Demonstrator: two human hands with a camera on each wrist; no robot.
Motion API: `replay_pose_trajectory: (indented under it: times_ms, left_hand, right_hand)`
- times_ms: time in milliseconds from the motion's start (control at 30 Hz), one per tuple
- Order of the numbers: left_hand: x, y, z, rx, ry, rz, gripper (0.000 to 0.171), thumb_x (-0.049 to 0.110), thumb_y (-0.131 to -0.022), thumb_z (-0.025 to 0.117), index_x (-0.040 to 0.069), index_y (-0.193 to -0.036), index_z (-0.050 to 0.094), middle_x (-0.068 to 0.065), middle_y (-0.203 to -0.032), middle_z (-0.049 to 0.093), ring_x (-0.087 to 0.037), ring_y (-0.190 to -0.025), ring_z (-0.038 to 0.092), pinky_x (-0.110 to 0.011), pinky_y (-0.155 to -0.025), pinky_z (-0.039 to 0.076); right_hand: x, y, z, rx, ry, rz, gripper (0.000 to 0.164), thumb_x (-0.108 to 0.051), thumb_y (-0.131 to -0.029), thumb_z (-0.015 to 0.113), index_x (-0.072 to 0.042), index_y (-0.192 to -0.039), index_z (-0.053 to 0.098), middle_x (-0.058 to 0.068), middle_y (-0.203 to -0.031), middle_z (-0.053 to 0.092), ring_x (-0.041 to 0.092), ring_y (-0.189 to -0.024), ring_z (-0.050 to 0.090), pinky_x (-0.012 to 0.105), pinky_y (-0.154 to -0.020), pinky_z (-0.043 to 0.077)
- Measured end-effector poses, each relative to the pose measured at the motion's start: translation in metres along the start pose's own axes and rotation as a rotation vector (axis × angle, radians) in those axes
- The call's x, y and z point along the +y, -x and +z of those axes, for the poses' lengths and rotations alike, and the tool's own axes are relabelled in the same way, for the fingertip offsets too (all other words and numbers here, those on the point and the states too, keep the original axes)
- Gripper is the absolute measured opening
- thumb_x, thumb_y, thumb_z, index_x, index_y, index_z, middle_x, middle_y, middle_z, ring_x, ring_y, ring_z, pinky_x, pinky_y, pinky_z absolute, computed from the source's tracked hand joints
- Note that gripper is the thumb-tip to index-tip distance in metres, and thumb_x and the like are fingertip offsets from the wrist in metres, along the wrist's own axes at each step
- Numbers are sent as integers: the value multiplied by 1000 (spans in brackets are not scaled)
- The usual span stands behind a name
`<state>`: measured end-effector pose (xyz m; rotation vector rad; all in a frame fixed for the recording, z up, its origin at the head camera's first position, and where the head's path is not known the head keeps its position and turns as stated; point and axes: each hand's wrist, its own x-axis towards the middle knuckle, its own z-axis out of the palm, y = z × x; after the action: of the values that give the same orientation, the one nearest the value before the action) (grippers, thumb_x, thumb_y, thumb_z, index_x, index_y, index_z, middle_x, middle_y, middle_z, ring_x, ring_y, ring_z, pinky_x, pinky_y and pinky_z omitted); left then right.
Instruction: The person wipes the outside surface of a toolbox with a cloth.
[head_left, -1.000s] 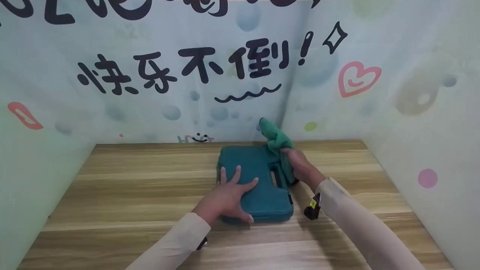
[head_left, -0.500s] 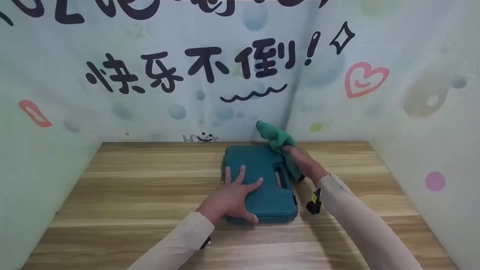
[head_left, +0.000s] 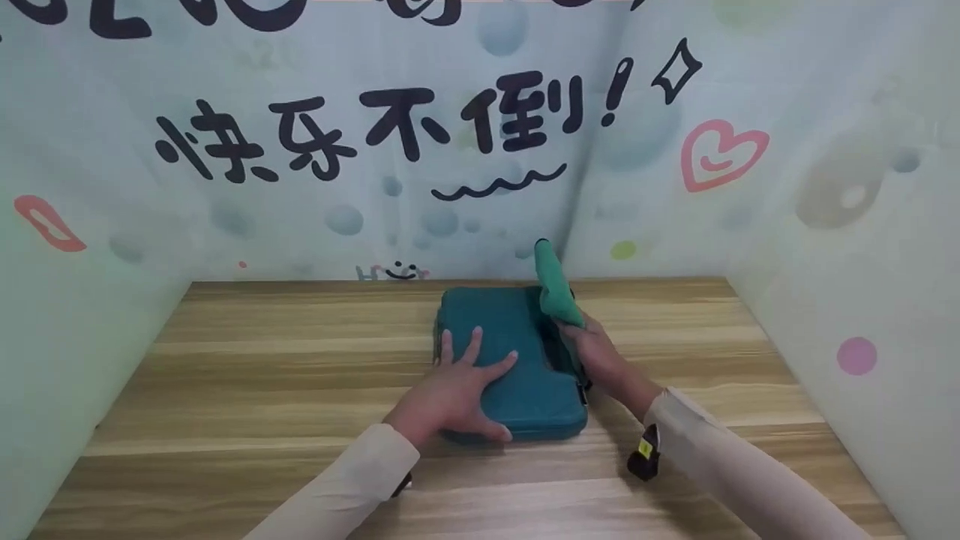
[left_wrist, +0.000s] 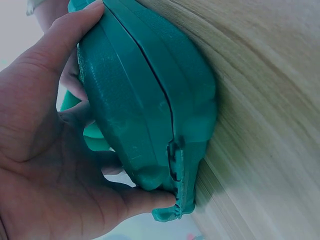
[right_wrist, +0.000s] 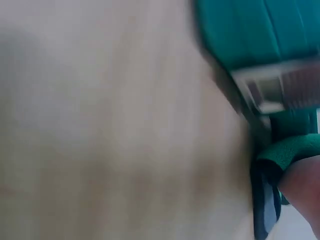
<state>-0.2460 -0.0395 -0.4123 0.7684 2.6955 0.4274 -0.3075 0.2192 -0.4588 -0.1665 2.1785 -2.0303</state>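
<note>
A teal hard plastic carry case (head_left: 480,322) lies flat on the wooden table, its handle opening on the right side. My left hand (head_left: 450,397) rests spread over its near left part. The thumb touches the near edge, and in the left wrist view another fingertip presses the case's side by a latch or hinge. My right hand (head_left: 600,356) grips a green cloth (head_left: 556,289) against the handle side, with one end of the cloth standing up above the fist. Part of the handle is hidden behind cloth and hand. The right wrist view is blurred.
The wood-grain table (head_left: 285,360) extends around the case. A printed fabric backdrop (head_left: 315,240) hangs along its back edge, with pale walls at both sides. A black wrist device (head_left: 643,454) sits below the right cuff.
My right hand has drawn the cloth slightly toward me along the handle side, and its upper end now stands steeper. The left hand keeps its place on the case; the view shifts slightly.
</note>
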Motion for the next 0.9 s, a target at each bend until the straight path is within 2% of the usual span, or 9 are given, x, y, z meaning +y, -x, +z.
replay_pose_trajectory:
  times_ms: [100, 167, 300, 400, 500, 667, 800, 900]
  left_hand:
    - [-1, 1, 0, 8, 4, -7, 106, 63, -76, 83, 32, -162, 29, -22, -167, -1, -61, -141, -11, -69, -107, 27]
    - [-2, 2, 0, 13, 9, -10, 106, 63, -76, 82, 31, -162, 29, -22, -166, -1, -61, -141, -11, -69, -106, 29]
    - [-3, 3, -1, 18, 18, -14, 105, 62, -76, 82, 31, -161, 30, -22, -166, 0, -62, -141, -11, -69, -106, 29]
    - [-4, 3, -2, 19, 19, -16, 103, 62, -77, 82, 30, -161, 33, -22, -166, 0, -61, -141, -11, -68, -108, 27]
    - [-5, 3, -2, 15, 13, -19, 100, 63, -77, 81, 28, -160, 36, -22, -166, 1, -60, -142, -11, -68, -109, 25]
    - [-3, 2, 0, 5, -9, -16, 97, 64, -78, 80, 23, -157, 42, -23, -166, 2, -59, -143, -10, -69, -109, 23]
    - [-2, 1, 1, 27, -51, 21, 95, 65, -78, 79, 13, -152, 49, -27, -164, 10, -57, -145, -2, -66, -114, 12]
    - [-1, 0, 3, 41, -69, 44, 100, 66, -77, 79, 6, -151, 49, -28, -162, 18, -53, -146, 6, -62, -116, 0]
  right_hand:
    - [2, 14, 5, -17, -18, -26, 57, -19, -108, 46, -3, -159, 26, 14, -159, 32, 28, -145, 26, 47, -118, 18]
    - [3, 22, 8, -33, 34, -53, 58, -17, -109, 45, 0, -160, 22, 14, -161, 27, 28, -147, 22, 46, -118, 16]
    - [2, 33, 14, -88, 280, -133, 61, -14, -110, 41, 0, -161, 12, 15, -167, 9, 30, -152, 3, 49, -120, 6]
    - [0, 38, 18, -116, 460, -191, 59, -10, -109, 43, 1, -160, 16, 18, -167, 5, 35, -152, -3, 54, -119, 3]
    - [-2, 42, 20, -139, 580, -247, 59, -4, -106, 46, 3, -159, 22, 20, -166, 10, 40, -151, -3, 57, -118, 4]
    - [-5, 50, 21, -197, 766, -348, 62, 1, -102, 51, 4, -158, 24, 21, -165, 16, 43, -150, 2, 59, -117, 9]
    - [-6, 61, 22, -236, 894, -478, 67, 5, -94, 53, 4, -157, 29, 20, -164, 22, 44, -150, 10, 61, -116, 13]
    - [-5, 70, 23, -244, 960, -561, 71, 7, -89, 54, 4, -156, 32, 19, -163, 26, 43, -149, 15, 60, -116, 15]
